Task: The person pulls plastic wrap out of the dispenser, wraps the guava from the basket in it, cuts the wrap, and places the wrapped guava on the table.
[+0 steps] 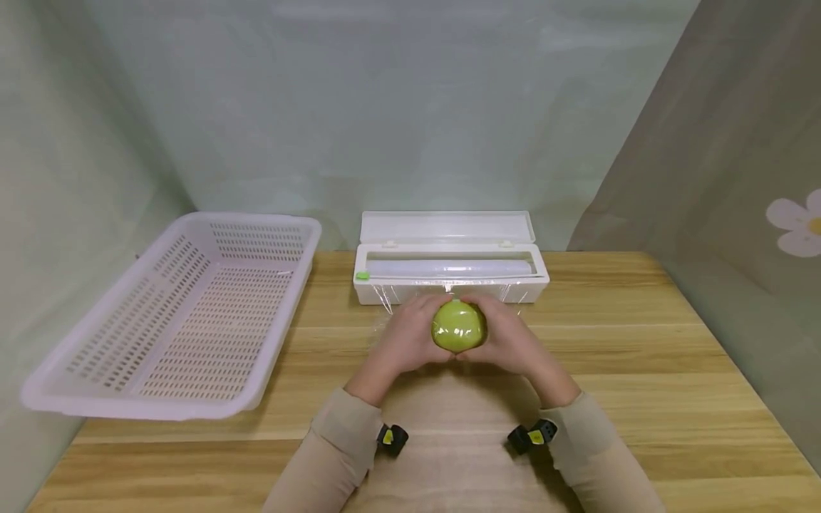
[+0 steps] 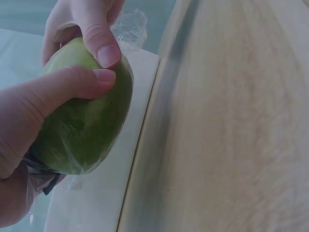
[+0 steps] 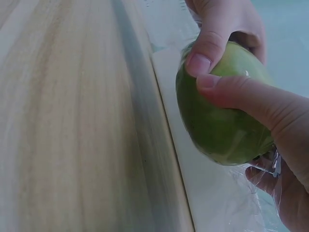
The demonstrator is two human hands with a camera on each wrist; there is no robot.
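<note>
A round green fruit point(image 1: 458, 326) with small speckles and clear cling film over its skin is held between both hands. My left hand point(image 1: 414, 333) grips it from the left and my right hand point(image 1: 503, 335) from the right. Both thumbs press on the near side of the fruit point(image 2: 79, 128), their tips close together in the wrist views. Fingers curl around its far side, partly hidden. Just behind the hands stands a white cling film box point(image 1: 449, 288), lid up, with a film roll point(image 1: 449, 268) inside. Wrinkled film point(image 1: 385, 298) spreads between the box front and the hands.
A white slotted plastic basket point(image 1: 282, 381) stands at the left of the wooden table point(image 1: 641, 399). A green slider point(image 1: 362, 276) sits at the left end of the box. Plain sheeting point(image 1: 436, 107) hangs behind the table, with more at both sides.
</note>
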